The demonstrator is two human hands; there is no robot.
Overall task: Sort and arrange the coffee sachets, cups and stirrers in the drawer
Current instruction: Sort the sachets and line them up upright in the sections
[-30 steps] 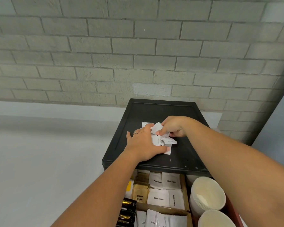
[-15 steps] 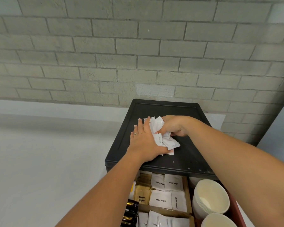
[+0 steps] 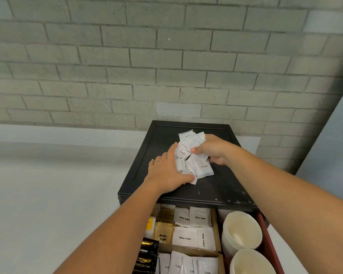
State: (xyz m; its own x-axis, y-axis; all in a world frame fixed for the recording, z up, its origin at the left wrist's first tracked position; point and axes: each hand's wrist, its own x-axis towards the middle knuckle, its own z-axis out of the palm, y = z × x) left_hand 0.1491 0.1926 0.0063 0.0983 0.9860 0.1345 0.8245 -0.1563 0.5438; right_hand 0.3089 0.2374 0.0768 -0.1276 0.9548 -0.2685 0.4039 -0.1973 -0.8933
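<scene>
1. We are gathering the loose cream sachets (image 3: 198, 167). They lie in a heap near the middle of the black top (image 3: 216, 186) of the drawer unit, not yet in the drawer (image 3: 265, 234) that stands open below the top's front edge.
2. Our right grip (image 3: 212, 150) is curled round the part of the heap nearer the top's back edge and holds several sachets. Our left grip (image 3: 167, 173) lies flat with fingers straight, pressing the heap from the side of the top's left edge, thumb on a low sachet.
3. We judge it best to use the left grip as a wall, sweeping the strays across the top into the right grip.
4. The sachets look thin and slippery. A loose squeeze may let some slide over the top's front edge among the white sugar sachets (image 3: 185, 238) or the cups (image 3: 242, 232).
5. We square the stack against the top, labels one way, then carry it low over the front edge. Which compartment has room, we cannot tell.
</scene>
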